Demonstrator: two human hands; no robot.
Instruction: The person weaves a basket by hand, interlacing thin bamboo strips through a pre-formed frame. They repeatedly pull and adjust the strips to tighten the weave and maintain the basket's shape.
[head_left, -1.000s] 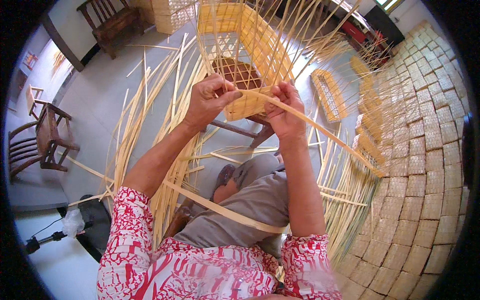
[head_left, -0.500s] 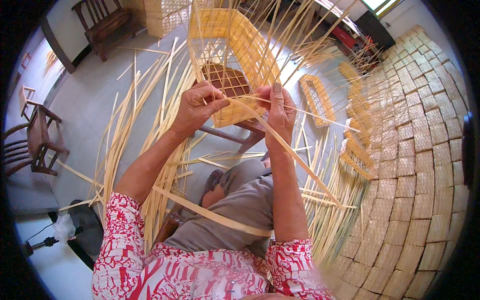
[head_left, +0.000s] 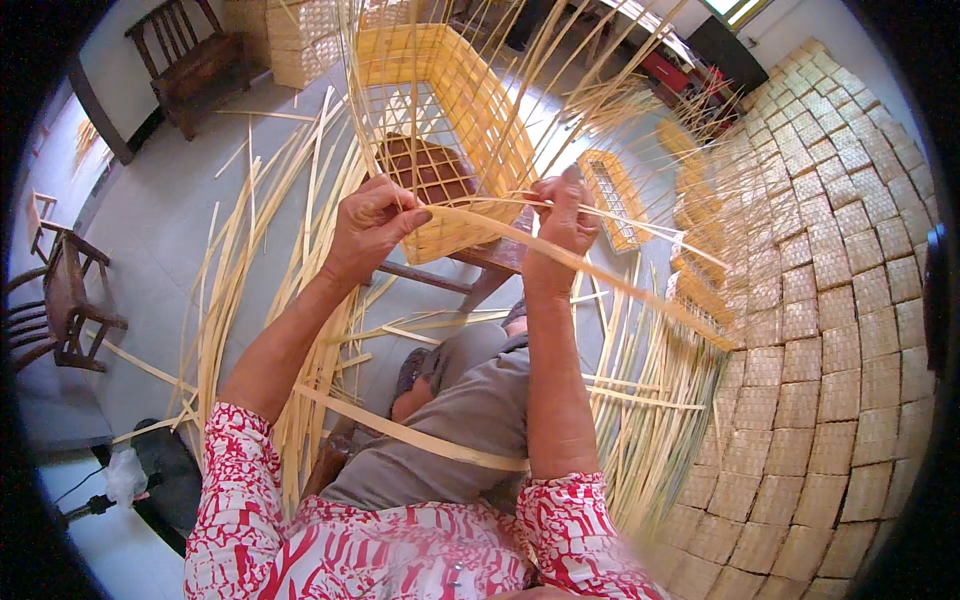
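A partly woven box basket (head_left: 507,135) of yellow bamboo strips sits before me, with an openwork lattice base and long upright ends fanning upward. My left hand (head_left: 372,230) is closed in a pinch at the basket's near rim, on the end of a wide flat bamboo strip (head_left: 640,295). From there the strip runs right, over my right forearm, to a loose end. My right hand (head_left: 562,222) is closed on a thin bamboo strip (head_left: 665,236) at the basket's near right corner; its tail sticks out to the right.
Through the lattice shows a dark wooden seat (head_left: 425,165). Loose strips (head_left: 230,290) cover the floor at left, and more (head_left: 640,450) lie at right. A long narrow basket (head_left: 612,200) stands beyond my right hand. Stacked woven pieces (head_left: 830,350) fill the far right. Wooden chairs (head_left: 75,295) stand left.
The wide strip's free end has swung up and to the right. My right hand has moved a little away from my left, and the whole view has shifted slightly.
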